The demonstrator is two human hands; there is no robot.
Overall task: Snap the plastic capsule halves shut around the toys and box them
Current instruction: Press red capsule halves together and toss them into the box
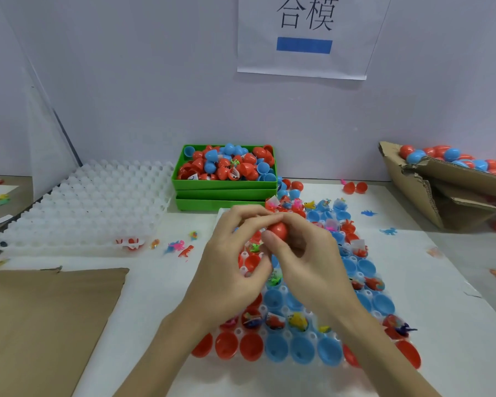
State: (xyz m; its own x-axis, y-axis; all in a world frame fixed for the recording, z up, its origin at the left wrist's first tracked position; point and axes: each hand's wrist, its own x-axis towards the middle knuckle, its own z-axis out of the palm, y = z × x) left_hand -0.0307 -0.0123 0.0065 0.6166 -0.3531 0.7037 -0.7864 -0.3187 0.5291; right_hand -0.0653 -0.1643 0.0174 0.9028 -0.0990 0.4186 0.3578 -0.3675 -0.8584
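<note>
Both hands meet above the tray's far end: the left hand (232,253) and right hand (301,253) curl their fingers around a red capsule (278,230). It looks light, smooth, thin-shelled; best squeezed at opposite domes.

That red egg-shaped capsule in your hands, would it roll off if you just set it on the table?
Probably yes. The red capsule looks rounded and smooth, with no flat side showing, so it would likely roll on the flat table. It seems light, since fingertips of the left hand and right hand alone carry it. The glossy plastic may be a bit slippery.
</note>
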